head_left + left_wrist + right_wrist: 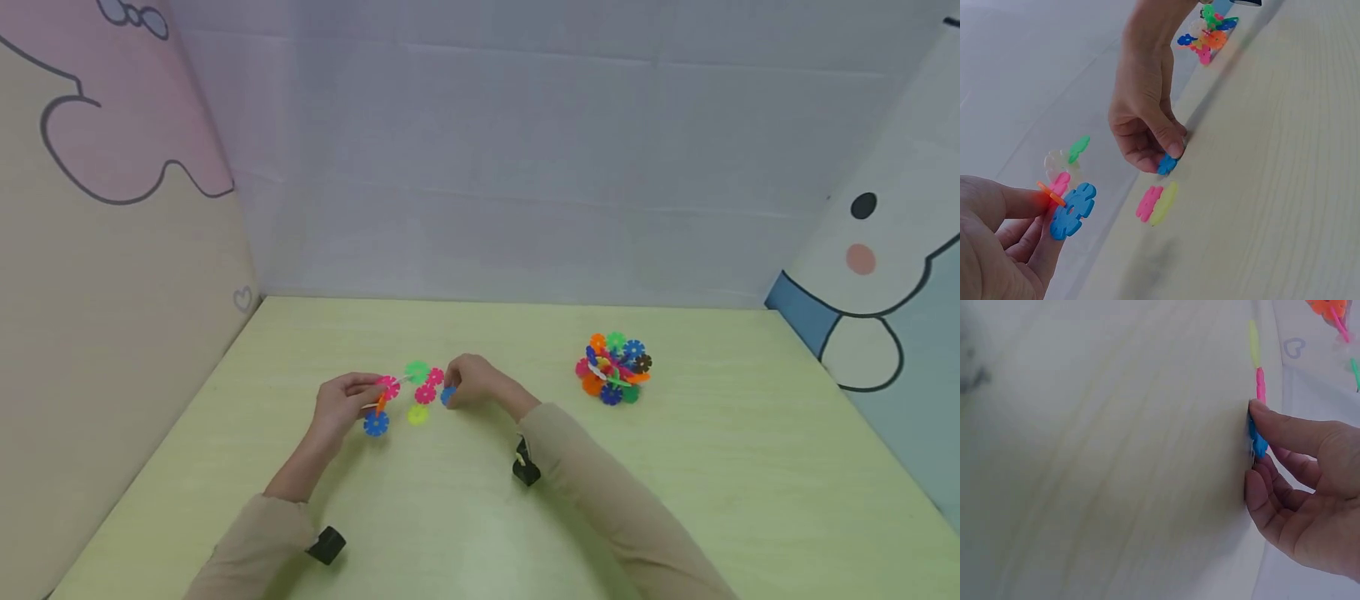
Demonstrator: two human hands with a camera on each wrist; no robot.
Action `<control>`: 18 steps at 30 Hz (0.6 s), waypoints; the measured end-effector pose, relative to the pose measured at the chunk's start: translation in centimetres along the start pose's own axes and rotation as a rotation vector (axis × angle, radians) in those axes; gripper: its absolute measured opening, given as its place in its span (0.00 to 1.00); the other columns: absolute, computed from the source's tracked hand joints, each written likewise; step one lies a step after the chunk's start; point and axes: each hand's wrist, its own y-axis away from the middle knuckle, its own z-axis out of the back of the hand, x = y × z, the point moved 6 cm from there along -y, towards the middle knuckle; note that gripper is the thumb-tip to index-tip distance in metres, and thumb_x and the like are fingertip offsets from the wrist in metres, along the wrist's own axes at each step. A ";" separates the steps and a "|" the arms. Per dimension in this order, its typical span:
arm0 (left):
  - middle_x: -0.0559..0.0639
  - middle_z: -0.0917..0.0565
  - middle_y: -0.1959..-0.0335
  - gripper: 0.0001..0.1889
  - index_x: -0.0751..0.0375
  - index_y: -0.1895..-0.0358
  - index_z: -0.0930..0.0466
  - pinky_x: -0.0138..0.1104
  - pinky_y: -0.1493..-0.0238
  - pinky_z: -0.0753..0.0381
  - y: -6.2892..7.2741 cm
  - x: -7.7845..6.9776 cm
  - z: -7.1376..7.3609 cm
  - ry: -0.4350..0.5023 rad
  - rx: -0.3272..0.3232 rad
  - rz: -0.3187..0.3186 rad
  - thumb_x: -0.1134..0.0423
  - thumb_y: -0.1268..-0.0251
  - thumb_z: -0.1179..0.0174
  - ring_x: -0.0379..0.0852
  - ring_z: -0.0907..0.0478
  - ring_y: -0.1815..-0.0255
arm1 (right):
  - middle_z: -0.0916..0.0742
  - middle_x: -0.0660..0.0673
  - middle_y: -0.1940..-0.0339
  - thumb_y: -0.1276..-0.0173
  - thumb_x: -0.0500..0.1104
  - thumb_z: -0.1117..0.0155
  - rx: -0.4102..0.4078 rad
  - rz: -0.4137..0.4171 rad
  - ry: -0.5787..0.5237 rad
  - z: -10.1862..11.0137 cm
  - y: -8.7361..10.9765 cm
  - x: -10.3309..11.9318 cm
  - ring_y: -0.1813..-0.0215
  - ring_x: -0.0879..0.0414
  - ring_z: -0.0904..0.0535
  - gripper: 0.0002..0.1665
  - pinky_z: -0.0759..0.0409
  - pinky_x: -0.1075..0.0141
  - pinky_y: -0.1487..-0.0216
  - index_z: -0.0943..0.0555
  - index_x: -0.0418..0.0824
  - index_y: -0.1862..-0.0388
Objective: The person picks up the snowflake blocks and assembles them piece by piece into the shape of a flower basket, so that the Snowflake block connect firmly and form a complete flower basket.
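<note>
My left hand pinches a small joined group of flower-shaped plastic discs between thumb and fingers. A blue disc, an orange disc, a pink disc, a white disc and a green disc show in that group. My right hand pinches another blue disc low over the table, its fingertips at the surface. Between the hands, a pink disc and a yellow disc lie close together on the table, with a second pink disc behind them.
A pile of many-coloured discs stands on the pale wooden table, to the right of my right hand. A white cloth wall rises behind the table's back edge, and printed panels flank both sides.
</note>
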 end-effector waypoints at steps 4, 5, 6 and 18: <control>0.59 0.18 0.57 0.16 0.71 0.51 0.25 0.32 0.61 0.19 -0.1 -0.2 -0.8 -0.003 0.016 -0.002 0.65 0.39 0.42 0.40 0.20 0.65 | 0.21 0.48 0.70 0.52 0.35 0.28 -0.025 0.029 0.008 0.4 0.5 -0.2 0.65 0.57 0.27 0.13 0.26 0.69 0.64 0.23 0.39 0.69; 0.59 0.18 0.57 0.16 0.71 0.51 0.25 0.32 0.61 0.19 -0.2 -0.3 -1.1 -0.002 0.020 -0.001 0.65 0.39 0.42 0.41 0.20 0.64 | 0.20 0.48 0.70 0.52 0.35 0.28 -0.033 0.038 0.005 0.5 0.8 -0.3 0.65 0.56 0.26 0.13 0.26 0.69 0.64 0.23 0.39 0.69; 0.60 0.19 0.56 0.16 0.70 0.51 0.25 0.33 0.60 0.19 -0.2 -0.3 -1.4 -0.003 0.025 0.000 0.65 0.39 0.42 0.42 0.20 0.63 | 0.20 0.47 0.70 0.52 0.34 0.28 -0.044 0.048 0.004 0.7 1.0 -0.5 0.65 0.56 0.25 0.13 0.26 0.69 0.64 0.23 0.39 0.69; 0.56 0.18 0.60 0.13 0.69 0.54 0.24 0.34 0.60 0.19 0.6 -1.5 -4.6 0.087 0.074 0.024 0.66 0.41 0.41 0.43 0.20 0.65 | 0.16 0.46 0.68 0.42 0.34 0.36 -0.489 0.272 -0.201 5.3 9.6 -0.7 0.67 0.56 0.20 0.09 0.20 0.70 0.64 0.22 0.38 0.62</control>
